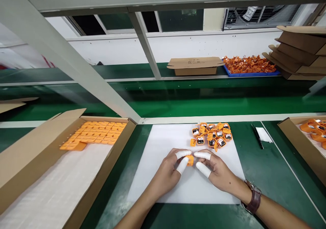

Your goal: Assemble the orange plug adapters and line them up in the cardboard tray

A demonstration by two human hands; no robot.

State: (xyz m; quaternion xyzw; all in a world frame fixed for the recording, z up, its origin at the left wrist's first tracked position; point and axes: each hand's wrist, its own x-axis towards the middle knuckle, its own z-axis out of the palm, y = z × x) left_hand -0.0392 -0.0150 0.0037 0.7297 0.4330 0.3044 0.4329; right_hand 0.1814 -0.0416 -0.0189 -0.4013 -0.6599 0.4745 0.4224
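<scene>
Over a white sheet (152, 174), my left hand (169, 171) pinches a small orange part (189, 160) between thumb and index finger, both covered in white finger cots. Just right of the part is my right hand (216, 169), its cot-covered thumb and index finger apart with nothing visible between them. A cluster of orange housings (212, 134) with dark insides lies on the sheet beyond my hands. My right wrist wears a brown strap.
On the left, an open cardboard box (112, 161) holds rows of orange pieces (96, 132). A pen (257, 136) and white paper (264, 135) lie right of the sheet, before another box (300, 147). A blue tray (252, 74) of orange parts stands behind.
</scene>
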